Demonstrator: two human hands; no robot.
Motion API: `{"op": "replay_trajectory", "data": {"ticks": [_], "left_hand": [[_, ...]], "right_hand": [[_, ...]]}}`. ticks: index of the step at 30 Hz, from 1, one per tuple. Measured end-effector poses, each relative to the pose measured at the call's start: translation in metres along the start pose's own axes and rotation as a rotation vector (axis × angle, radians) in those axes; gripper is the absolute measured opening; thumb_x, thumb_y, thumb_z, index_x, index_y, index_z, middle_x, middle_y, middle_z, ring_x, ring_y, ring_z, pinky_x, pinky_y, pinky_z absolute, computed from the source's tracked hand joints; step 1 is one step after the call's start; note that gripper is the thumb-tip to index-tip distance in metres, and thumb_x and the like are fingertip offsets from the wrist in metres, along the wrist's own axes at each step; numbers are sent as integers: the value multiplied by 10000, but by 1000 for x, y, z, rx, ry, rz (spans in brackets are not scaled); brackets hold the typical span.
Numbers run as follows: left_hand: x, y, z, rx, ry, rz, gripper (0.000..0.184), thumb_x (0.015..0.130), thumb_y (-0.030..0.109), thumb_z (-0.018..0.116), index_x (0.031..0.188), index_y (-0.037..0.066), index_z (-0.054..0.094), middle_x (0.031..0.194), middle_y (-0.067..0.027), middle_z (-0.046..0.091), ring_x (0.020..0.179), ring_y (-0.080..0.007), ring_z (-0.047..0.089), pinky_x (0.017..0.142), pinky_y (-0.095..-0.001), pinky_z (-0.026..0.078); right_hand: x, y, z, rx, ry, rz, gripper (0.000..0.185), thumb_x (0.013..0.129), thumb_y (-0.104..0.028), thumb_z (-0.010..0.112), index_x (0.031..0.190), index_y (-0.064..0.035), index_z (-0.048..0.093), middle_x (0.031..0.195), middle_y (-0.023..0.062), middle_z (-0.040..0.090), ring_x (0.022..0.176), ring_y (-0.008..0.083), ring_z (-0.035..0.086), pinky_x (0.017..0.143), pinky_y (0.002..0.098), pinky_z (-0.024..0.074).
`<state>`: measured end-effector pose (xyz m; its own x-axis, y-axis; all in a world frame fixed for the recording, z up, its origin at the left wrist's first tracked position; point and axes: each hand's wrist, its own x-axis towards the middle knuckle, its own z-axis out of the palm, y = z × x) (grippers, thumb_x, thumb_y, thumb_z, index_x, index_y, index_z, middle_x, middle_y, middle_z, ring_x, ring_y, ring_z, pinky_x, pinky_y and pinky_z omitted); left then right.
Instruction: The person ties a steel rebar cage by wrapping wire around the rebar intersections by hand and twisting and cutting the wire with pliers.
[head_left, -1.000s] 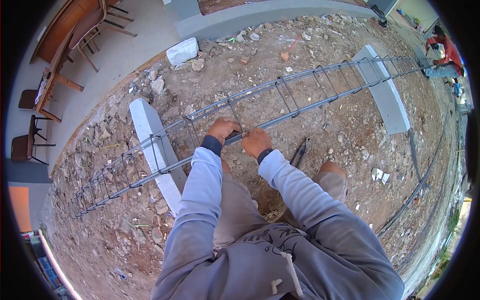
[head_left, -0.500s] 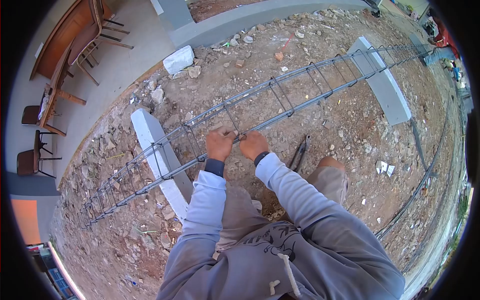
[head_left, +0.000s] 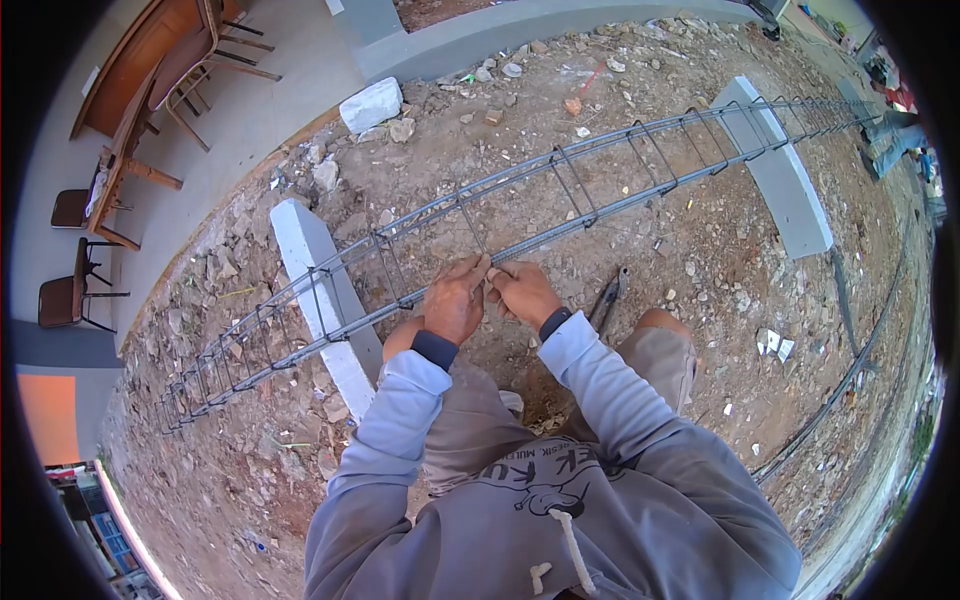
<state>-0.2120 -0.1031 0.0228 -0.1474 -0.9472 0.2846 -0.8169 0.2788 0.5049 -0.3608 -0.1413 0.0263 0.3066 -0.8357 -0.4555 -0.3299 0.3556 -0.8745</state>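
the steel cage [head_left: 590, 218] is lying across two blocks [head_left: 790, 200]; at its near bar [head_left: 545, 237], the left hand [head_left: 455, 308] and right hand [head_left: 528, 292] are resting with bent fingers, grasp unclear. working close there is probably giving steadier control.

From my end, I see the left hand [head_left: 455, 302] no longer lying over the near bars of the rebar cage [head_left: 592, 217]; it now sits on my side of them, its fingers straighter and drawn close to the fingertips of the right hand [head_left: 527, 290]. The right hand is less fisted, its fingers reaching across along the cage's near edge. My left knee [head_left: 402, 338] now shows on the outer side of the wrist, below the cage. Beyond the cage's far end, less of the co-worker's red top [head_left: 900, 97] shows.
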Motion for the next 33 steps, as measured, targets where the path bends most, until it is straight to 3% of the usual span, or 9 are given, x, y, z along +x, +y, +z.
{"op": "replay_trajectory", "data": {"ticks": [2,5,11,16,20,23,28,33], "left_hand": [[-3,1,3,-6,7,-25,369,778,82,637,1146,63,637,1159,-151,628,1057,-316,599,925,-400,466],[-1,5,5,-15,33,-99,383,772,113,675,1153,88,648,1161,-137,637,1057,-313,607,920,-388,473],[0,16,9,-31,92,-182,320,789,176,685,1093,77,662,1098,-136,659,1014,-317,621,875,-386,489],[6,17,4,-64,70,-194,208,816,158,650,998,60,668,1015,-145,670,924,-327,639,783,-402,506],[4,11,10,-64,112,-147,264,831,139,624,1084,65,607,976,-146,676,849,-345,648,728,-432,507],[4,8,13,-81,117,-197,404,834,134,617,1218,76,502,952,-140,684,818,-362,651,713,-456,504],[1,9,13,17,76,-232,549,833,115,614,1324,90,371,927,-139,693,796,-383,652,696,-479,503],[2,6,15,-68,141,-198,539,830,102,619,1314,93,382,925,-163,690,770,-390,654,677,-486,508]], "right_hand": [[10,22,6,-261,49,-227,242,855,-206,520,866,4,641,778,225,642,730,379,637,671,455,507],[-1,1,-6,-464,48,-305,219,795,-184,531,867,-17,655,854,263,623,872,430,596,787,487,474],[11,1,-31,-574,-51,-515,216,783,-144,514,892,-69,684,889,238,645,866,400,619,775,462,497],[14,-1,-39,-604,-1,-568,248,786,-115,507,947,-97,695,892,223,656,854,395,626,768,455,505],[19,13,-40,-656,156,-500,205,794,-83,542,940,-72,685,915,173,678,879,345,641,783,415,506],[16,15,-34,-619,230,-639,243,811,-107,551,1026,-117,662,977,180,662,881,370,633,751,459,514],[14,-1,-26,-840,112,-810,287,787,-96,612,1072,-123,589,960,131,598,854,361,632,698,450,523],[28,-13,-38,-1101,-63,-970,258,749,-85,633,996,-123,570,938,101,571,849,304,649,667,425,533]]}}
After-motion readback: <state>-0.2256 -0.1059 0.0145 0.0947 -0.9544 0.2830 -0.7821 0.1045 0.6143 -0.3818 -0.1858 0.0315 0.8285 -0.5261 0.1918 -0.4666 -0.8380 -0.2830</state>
